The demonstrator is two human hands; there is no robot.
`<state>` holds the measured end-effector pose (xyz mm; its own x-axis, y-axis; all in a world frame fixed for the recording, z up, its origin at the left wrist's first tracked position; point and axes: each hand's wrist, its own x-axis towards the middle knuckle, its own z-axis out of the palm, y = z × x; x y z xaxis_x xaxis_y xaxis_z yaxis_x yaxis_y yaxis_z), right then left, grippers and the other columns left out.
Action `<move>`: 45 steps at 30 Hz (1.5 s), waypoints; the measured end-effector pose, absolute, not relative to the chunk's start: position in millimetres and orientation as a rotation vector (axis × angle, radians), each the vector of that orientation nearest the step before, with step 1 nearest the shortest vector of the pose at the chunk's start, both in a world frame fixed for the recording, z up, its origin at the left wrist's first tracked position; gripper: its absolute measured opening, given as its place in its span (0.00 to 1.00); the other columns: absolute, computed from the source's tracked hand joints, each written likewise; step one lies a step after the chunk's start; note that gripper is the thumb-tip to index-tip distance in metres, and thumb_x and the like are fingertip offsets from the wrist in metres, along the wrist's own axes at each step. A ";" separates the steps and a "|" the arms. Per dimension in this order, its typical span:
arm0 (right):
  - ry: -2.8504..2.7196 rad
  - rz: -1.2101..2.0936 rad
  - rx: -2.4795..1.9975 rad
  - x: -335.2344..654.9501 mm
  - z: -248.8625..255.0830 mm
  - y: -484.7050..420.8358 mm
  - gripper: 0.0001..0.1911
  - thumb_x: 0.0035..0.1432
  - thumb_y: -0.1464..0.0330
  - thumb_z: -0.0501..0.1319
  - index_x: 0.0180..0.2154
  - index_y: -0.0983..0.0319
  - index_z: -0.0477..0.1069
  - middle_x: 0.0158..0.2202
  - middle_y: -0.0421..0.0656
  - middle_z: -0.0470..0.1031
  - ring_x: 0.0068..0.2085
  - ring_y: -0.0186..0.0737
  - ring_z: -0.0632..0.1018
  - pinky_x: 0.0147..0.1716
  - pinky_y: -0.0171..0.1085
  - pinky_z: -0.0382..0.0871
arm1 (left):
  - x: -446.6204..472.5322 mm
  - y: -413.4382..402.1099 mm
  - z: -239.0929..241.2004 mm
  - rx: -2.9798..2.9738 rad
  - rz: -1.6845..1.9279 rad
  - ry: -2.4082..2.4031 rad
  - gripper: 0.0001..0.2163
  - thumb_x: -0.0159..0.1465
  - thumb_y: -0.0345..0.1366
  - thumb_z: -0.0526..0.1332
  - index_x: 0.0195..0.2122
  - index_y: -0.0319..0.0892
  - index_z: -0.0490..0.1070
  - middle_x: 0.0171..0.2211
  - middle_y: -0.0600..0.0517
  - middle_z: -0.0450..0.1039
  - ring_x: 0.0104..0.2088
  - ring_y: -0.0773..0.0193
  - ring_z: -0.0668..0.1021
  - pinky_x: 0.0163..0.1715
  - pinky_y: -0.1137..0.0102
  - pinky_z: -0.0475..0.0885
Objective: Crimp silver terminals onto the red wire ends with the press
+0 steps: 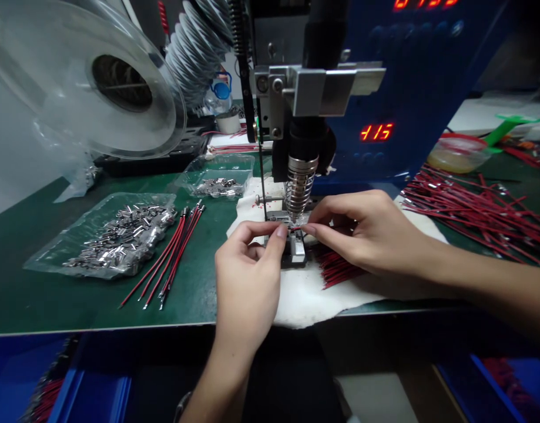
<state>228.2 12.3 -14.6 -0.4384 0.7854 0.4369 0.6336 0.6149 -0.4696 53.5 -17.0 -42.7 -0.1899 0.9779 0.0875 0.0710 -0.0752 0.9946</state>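
Observation:
In the head view my left hand is closed in a pinch at the metal fixture, thumb and index finger together. What lies between these fingertips is too small to make out. My right hand pinches a red wire from the other side, its end lying over the fixture. Directly above the wire is the machine's soldering head, wrapped in a coil spring. A bundle of red and black wires rests on the white cloth under my right hand.
On the left, a clear tray holds small metal parts, beside finished-looking wires. Behind stands a smaller clear tray. A blue machine housing with red digits rises behind my hands. Many red wires lie at right.

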 end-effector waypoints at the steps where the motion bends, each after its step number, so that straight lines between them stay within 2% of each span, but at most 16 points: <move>1: -2.203 0.314 -1.115 228.1 -14.6 12.1 0.07 0.60 0.68 0.61 0.31 0.63 0.75 0.26 0.38 0.76 0.24 0.30 0.72 0.26 0.31 0.63 | 53.7 -17.1 -42.3 1.216 1.382 1.364 0.11 0.58 0.42 0.68 0.35 0.40 0.76 0.19 0.55 0.65 0.17 0.74 0.60 0.15 0.78 0.54; 22: -2.189 0.326 -1.094 227.4 -14.2 11.3 0.06 0.59 0.70 0.61 0.30 0.63 0.75 0.25 0.37 0.76 0.23 0.28 0.71 0.27 0.31 0.62 | 54.3 -18.9 -40.6 1.208 1.380 1.397 0.10 0.58 0.42 0.68 0.34 0.40 0.76 0.16 0.58 0.57 0.17 0.76 0.56 0.14 0.80 0.50; 45: -2.173 0.299 -1.070 227.4 -15.2 11.8 0.05 0.58 0.70 0.62 0.30 0.63 0.76 0.25 0.35 0.75 0.24 0.25 0.71 0.27 0.29 0.61 | 54.1 -17.3 -43.7 1.227 1.401 1.376 0.09 0.58 0.41 0.68 0.33 0.40 0.76 0.16 0.58 0.61 0.16 0.77 0.56 0.14 0.81 0.51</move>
